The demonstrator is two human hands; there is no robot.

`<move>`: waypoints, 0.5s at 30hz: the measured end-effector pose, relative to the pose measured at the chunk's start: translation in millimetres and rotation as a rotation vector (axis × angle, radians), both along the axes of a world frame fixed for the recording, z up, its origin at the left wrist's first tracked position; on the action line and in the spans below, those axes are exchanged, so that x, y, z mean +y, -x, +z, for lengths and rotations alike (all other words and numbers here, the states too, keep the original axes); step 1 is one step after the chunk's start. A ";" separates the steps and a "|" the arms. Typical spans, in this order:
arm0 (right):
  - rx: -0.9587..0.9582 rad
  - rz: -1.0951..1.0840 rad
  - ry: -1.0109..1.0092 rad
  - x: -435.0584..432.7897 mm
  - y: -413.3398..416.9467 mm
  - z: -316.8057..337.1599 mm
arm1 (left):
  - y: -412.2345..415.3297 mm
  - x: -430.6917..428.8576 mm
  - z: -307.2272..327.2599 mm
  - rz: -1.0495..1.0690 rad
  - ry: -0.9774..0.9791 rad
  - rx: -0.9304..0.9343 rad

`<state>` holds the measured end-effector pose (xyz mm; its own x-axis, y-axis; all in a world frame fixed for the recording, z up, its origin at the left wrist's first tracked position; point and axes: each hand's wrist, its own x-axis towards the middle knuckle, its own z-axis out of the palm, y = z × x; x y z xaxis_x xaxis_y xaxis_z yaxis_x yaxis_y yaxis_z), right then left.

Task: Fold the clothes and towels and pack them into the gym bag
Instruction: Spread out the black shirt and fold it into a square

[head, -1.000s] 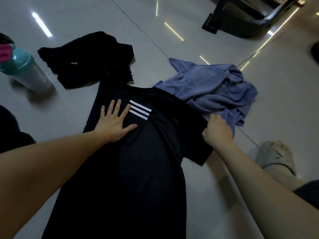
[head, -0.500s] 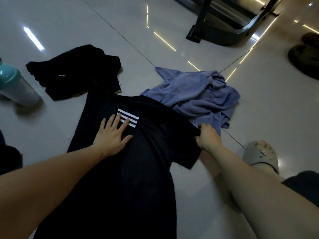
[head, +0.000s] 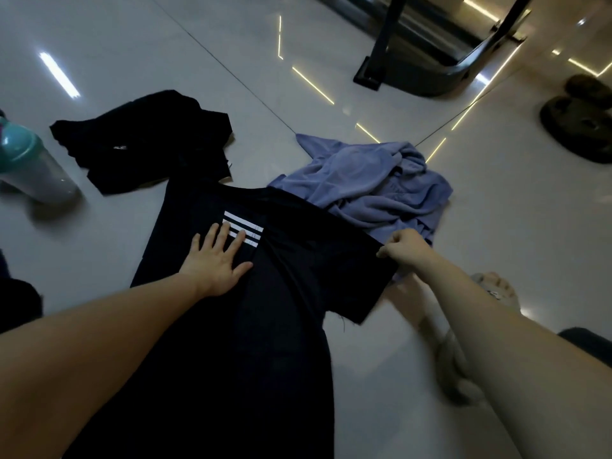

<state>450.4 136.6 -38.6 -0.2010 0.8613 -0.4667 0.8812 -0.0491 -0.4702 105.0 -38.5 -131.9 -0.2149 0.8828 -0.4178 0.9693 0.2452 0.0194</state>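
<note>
The black T-shirt lies spread flat on the floor. The left grip, fingers straight and spread, presses it just below its 3 white stripes. The right grip pinches the sleeve's edge. Beyond, a crumpled purple towel touches the shirt, and another black garment lies farther left.

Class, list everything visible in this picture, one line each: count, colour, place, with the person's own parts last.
black T-shirt: one, black with white stripes, spread mid-floor.
crumpled garment: one, black, floor beyond it, left.
blue cloth: one, blue-violet, bunched beside the sleeve.
bottle: one, teal lid, left edge.
slippers: two, dark, far right.
machine frame: one, black, top.
foot: one, pale slipper, right.
left grip: one, flat on the T-shirt.
right grip: one, pinching its sleeve.
</note>
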 end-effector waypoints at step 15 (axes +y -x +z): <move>0.495 -0.036 0.252 -44.9 133.6 93.6 | -81.8 21.6 116.7 0.928 -0.121 -1.671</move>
